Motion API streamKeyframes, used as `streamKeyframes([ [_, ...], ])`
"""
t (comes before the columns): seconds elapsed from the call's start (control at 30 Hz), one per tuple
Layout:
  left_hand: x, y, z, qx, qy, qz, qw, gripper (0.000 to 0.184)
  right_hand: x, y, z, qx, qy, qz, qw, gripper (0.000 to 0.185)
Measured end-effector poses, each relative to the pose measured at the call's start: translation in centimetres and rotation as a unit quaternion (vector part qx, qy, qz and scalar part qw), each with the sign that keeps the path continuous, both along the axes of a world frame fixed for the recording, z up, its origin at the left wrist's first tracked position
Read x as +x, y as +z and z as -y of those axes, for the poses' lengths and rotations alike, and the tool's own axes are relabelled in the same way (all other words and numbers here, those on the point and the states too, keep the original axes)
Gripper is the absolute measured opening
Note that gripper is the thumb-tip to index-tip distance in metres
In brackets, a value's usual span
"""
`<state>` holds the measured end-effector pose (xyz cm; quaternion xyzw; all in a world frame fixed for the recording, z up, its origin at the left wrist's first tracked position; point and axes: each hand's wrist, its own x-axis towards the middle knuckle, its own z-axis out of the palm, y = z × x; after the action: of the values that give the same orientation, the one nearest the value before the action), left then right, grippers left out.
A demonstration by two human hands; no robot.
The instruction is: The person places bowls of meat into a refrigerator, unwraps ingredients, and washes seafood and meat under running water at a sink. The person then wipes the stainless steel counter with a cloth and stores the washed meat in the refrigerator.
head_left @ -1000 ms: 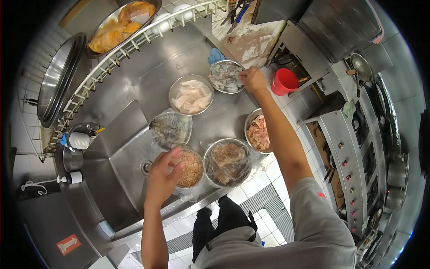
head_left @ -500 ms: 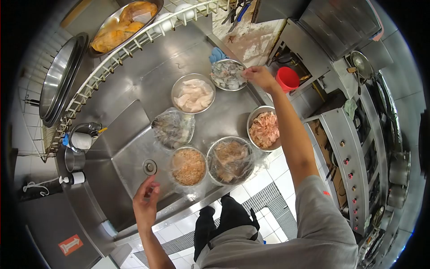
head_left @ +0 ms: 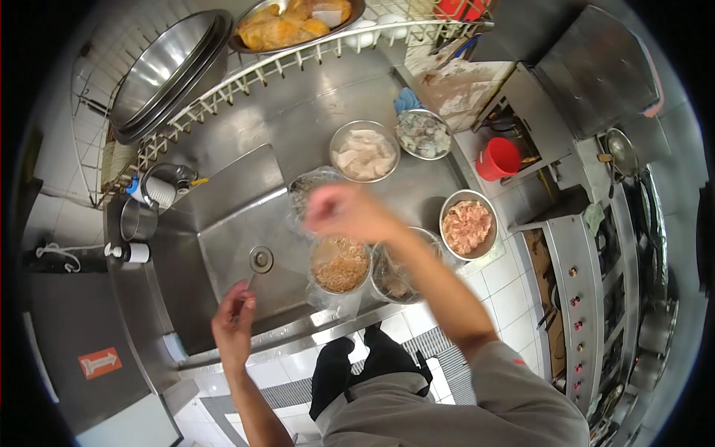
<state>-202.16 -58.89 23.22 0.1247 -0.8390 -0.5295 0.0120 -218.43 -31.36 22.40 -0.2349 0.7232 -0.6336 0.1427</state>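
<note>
My right hand, blurred by motion, hangs over the bowls between the plastic-wrapped bowl of greyish seafood and the bowl of small orange-brown pieces. Its fingers are smeared. My left hand is over the sink's front side, fingers curled with the tips close together; what they hold, if anything, is too small to name. Beyond are a bowl of pale white slices and a bowl of grey seafood. A plastic-covered bowl lies partly under my right forearm, beside a bowl of pink meat.
A wire rack with nested steel bowls and a tray of orange food borders the far side. The sink drain lies left of the bowls. At right are a red bucket and a stove.
My right hand has left the far seafood bowl and swung left and nearer, over the wrapped bowls. My left hand has moved from the orange-brown bowl to the sink. The view has shifted.
</note>
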Motion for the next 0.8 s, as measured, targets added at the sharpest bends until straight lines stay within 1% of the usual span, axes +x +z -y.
streamKeyframes([
  [0.03,0.0,0.5,0.6,0.036,0.02,-0.011,0.999,0.032,0.7,-1.5,4.6,0.056,0.019,-0.088,0.994,0.015],
  [0.07,0.0,0.8,1.3,0.033,0.033,-0.03,0.998,0.031,1.6,-2.2,9.0,0.118,0.017,-0.093,0.988,0.019],
  [0.1,0.0,1.1,1.9,0.031,0.047,-0.049,0.997,0.031,1.6,-5.7,14.0,0.259,0.08,-0.092,0.958,0.031],
  [0.17,-0.3,1.7,3.2,0.034,0.048,-0.046,0.997,0.033,2.9,-6.1,17.7,0.358,0.172,-0.049,0.916,0.051],
  [0.2,-0.8,1.9,4.0,0.035,0.052,-0.04,0.997,0.035,3.3,-7.0,18.4,0.358,0.167,-0.049,0.917,0.051],
  [0.27,-2.4,1.4,5.2,0.043,0.056,-0.045,0.997,0.034,3.2,-8.6,19.4,0.228,0.097,-0.067,0.966,0.065],
  [0.3,-2.8,1.0,5.7,0.05,0.067,-0.043,0.996,0.034,2.6,-7.8,18.1,0.135,0.116,-0.005,0.984,0.061],
  [0.33,-3.7,0.2,6.6,0.053,0.068,-0.04,0.995,0.034,1.6,-6.1,15.5,0.039,0.132,0.059,0.989,0.058],
  [0.4,-7.2,-2.8,9.1,0.122,0.052,0.019,0.991,0.036,0.8,-4.1,10.6,-0.029,0.073,0.121,0.99,0.053],
  [0.43,-9.1,-5.2,10.7,0.177,0.061,0.031,0.982,0.036,0.3,-4.0,7.9,-0.022,0.008,0.083,0.996,0.047],
  [0.47,-11.3,-7.8,12.3,0.232,0.069,0.043,0.969,0.037,-0.4,-2.7,4.7,-0.034,-0.025,0.162,0.986,0.045],
  [0.5,-13.7,-9.5,13.6,0.286,0.082,0.067,0.952,0.04,-0.9,-3.8,1.2,-0.045,-0.08,0.117,0.989,0.042],
  [0.53,-16.2,-11.4,14.9,0.339,0.094,0.092,0.932,0.043,-1.6,-6.3,-2.7,-0.08,-0.167,0.101,0.978,0.038],
  [0.57,-19.0,-14.4,16.7,0.358,0.12,0.092,0.921,0.048,-2.3,-5.8,-5.4,-0.038,-0.277,0.082,0.957,0.034],
  [0.6,-21.6,-17.7,18.3,0.375,0.149,0.092,0.91,0.054,-3.0,-5.9,-7.5,0.045,-0.437,0.102,0.892,0.036],
  [0.63,-23.9,-21.1,19.7,0.408,0.162,0.067,0.896,0.056,-4.2,-8.4,-11.0,0.046,-0.524,0.098,0.845,0.039],
  [0.67,-25.8,-23.0,20.9,0.439,0.18,0.039,0.88,0.059,-5.5,-11.2,-14.4,0.065,-0.568,0.137,0.809,0.043],
  [0.7,-27.7,-22.6,20.9,0.467,0.211,0.046,0.858,0.055,-6.4,-12.1,-16.2,0.018,-0.575,0.213,0.79,0.047],
  [0.73,-29.5,-22.2,20.7,0.494,0.241,0.053,0.834,0.051,-7.1,-11.3,-16.0,0.006,-0.571,0.259,0.779,0.047],
  [0.77,-30.9,-21.9,21.1,0.492,0.245,0.051,0.834,0.051,-7.8,-12.0,-15.7,0.006,-0.568,0.261,0.781,0.047],
  [0.8,-32.3,-21.6,20.9,0.53,0.232,0.047,0.814,0.049,-8.2,-12.7,-15.7,-0.111,-0.53,0.301,0.785,0.042],
])
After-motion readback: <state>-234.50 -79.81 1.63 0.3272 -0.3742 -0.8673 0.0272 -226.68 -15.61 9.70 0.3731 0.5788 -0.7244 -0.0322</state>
